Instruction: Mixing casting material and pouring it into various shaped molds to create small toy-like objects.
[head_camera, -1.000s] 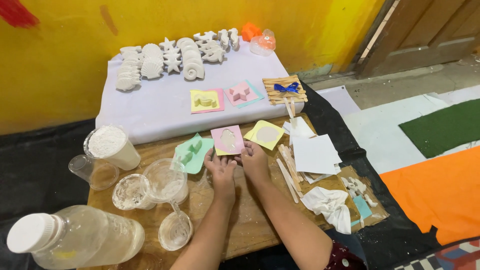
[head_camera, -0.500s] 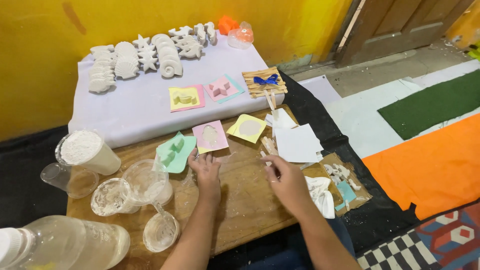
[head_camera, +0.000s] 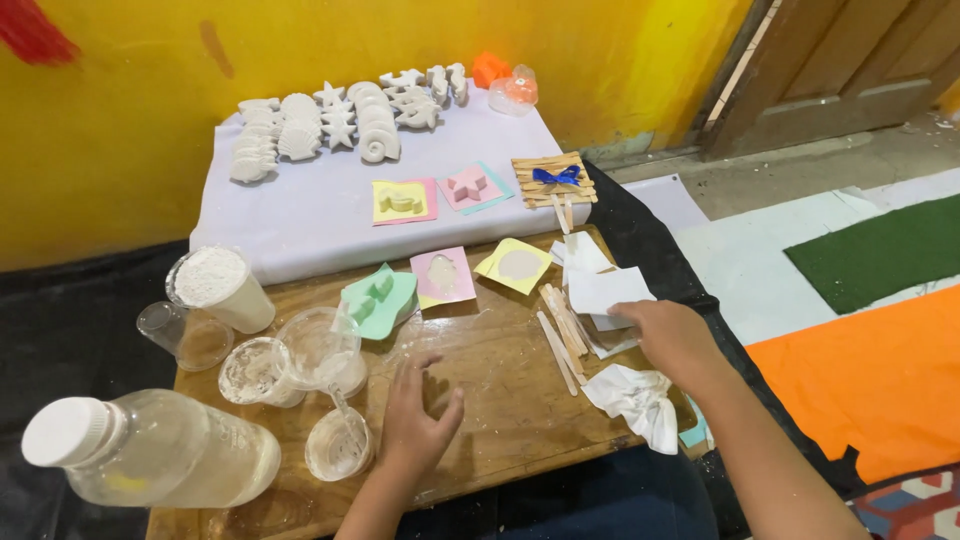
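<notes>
My left hand (head_camera: 417, 420) rests flat on the wooden board (head_camera: 500, 370), fingers spread, holding nothing, close to a small plastic cup (head_camera: 338, 445) with a stirrer. My right hand (head_camera: 672, 338) reaches to the right edge of the board, over white paper sheets (head_camera: 600, 290) and just above a crumpled white cloth (head_camera: 637, 400); its fingers curl down and I cannot tell whether they grip anything. Wooden sticks (head_camera: 562, 325) lie left of that hand. A pink mould (head_camera: 442, 274), a yellow mould (head_camera: 515, 265) and a green mould (head_camera: 378, 298) sit at the board's far edge.
A large plastic bottle (head_camera: 150, 455) lies at the near left. A cup of white powder (head_camera: 220, 288) and several clear cups (head_camera: 290, 355) stand left. White plaster shells and stars (head_camera: 330, 125) line a lilac cloth (head_camera: 300, 220). Orange (head_camera: 860, 370) and green (head_camera: 880, 250) sheets lie right.
My right hand has moved from the moulds rightward to the paper sheets and cloth. My left hand has drawn back toward me onto the bare board. The view has shifted.
</notes>
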